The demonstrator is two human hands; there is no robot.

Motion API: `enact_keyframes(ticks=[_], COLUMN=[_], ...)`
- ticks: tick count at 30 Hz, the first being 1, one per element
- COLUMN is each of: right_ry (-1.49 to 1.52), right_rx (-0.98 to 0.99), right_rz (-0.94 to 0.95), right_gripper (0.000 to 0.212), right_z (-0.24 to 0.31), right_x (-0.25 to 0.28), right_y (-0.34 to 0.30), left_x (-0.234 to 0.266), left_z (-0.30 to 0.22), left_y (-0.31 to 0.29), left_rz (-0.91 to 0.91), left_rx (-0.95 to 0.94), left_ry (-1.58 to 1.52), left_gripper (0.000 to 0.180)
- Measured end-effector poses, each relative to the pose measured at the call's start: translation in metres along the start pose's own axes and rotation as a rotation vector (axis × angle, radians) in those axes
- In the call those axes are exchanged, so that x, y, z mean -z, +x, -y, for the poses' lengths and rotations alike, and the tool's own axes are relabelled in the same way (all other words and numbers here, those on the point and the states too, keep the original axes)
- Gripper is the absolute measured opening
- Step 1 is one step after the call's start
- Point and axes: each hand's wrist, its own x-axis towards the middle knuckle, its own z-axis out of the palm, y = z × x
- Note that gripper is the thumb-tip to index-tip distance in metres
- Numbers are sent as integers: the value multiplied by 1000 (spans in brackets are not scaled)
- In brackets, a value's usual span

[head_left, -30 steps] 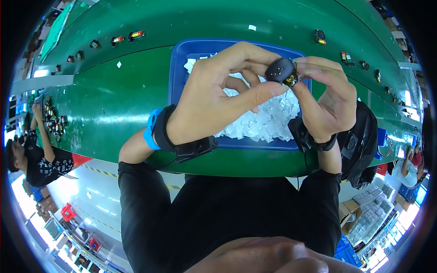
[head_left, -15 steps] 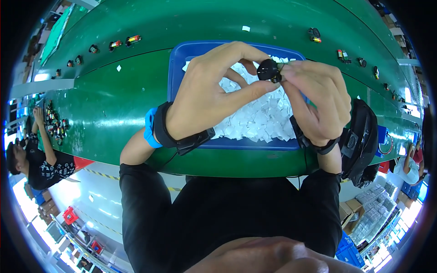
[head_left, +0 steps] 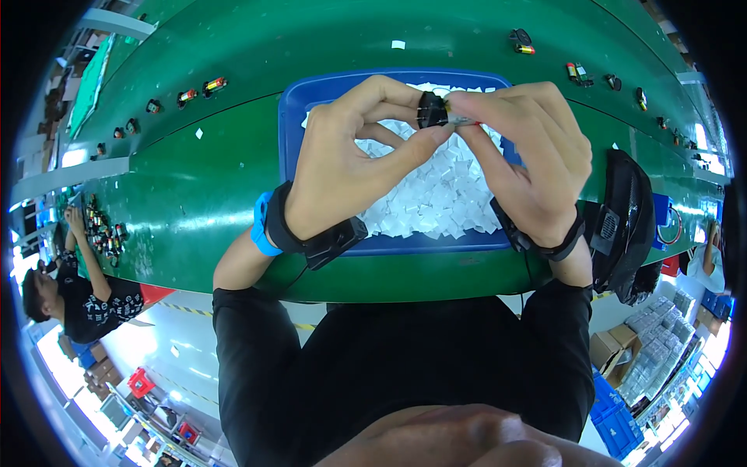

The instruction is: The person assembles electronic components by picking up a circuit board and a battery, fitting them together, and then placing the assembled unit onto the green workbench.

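1. Green covers the whole counter, a long belt-like surface curving away to the far left and far right, with small parts dotted along its far edge.
2. A blue tray sits on the counter straight ahead, near the person, filled with loose white pieces.
3. Since a second ago both hands have lifted slightly toward the far side of the tray and drawn closer together. The black part now shows end-on instead of side-on, so it has been turned between the fingertips. That suggests the fitting or checking of the part is in mid-course, not finished.
4. The left hand, with a black strap and a blue band at the wrist, is mostly closed. Its thumb and forefinger pinch the black part from the left, and the other fingers curl loosely behind.
5. The right hand, also strapped at the wrist, is likewise nearly closed. Its fingertips meet the right end of the part, where a small pale bit sticks out. I cannot tell whether that bit is separate or joined on.
6. The part is held in the air above the far half of the tray, touching nothing but the fingers.
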Motion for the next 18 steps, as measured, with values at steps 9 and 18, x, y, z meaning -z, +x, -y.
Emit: enact_keyframes(ticks=[9, 18], right_ry=[-134, 399], right_rx=[23, -344], right_rz=[-76, 64], right_gripper=[35, 25], right_z=[-2, -2], right_x=[-1, 4], right_y=[6, -7], left_x=[-3, -2], left_z=[10, 24], left_y=[5, 10], left_rz=[-40, 5], left_rx=[28, -256], left_ry=[-228, -343], left_gripper=[25, 31])
